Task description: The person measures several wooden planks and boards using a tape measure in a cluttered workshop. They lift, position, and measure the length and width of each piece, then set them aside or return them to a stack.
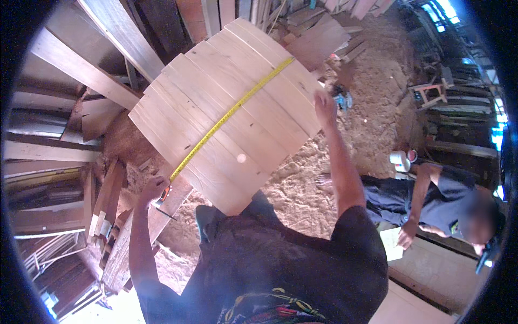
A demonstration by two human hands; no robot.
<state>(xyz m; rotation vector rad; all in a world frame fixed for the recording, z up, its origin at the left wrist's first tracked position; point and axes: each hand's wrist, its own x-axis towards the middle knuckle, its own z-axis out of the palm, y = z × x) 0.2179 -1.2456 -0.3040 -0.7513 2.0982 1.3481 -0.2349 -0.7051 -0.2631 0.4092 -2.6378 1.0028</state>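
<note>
Several pale wooden boards (237, 116) lie side by side in front of me, their ends stepped unevenly. A yellow tape measure (229, 114) stretches diagonally across them, from the near left edge to the far right. My left hand (155, 189) is closed around its orange and black case, just off the left edge of the boards. At the right edge, my right hand (325, 109) has its fingers curled against the outermost board, away from the tape's far end. Its fingertips are partly hidden and slightly blurred.
Planks and beams (81, 70) crowd the left side. Sawdust covers the floor (372, 97), where a blue power tool (343, 99) lies beyond my right hand. At the right another person (431, 194) sits holding a pale sheet (390, 243), near a white container (400, 160).
</note>
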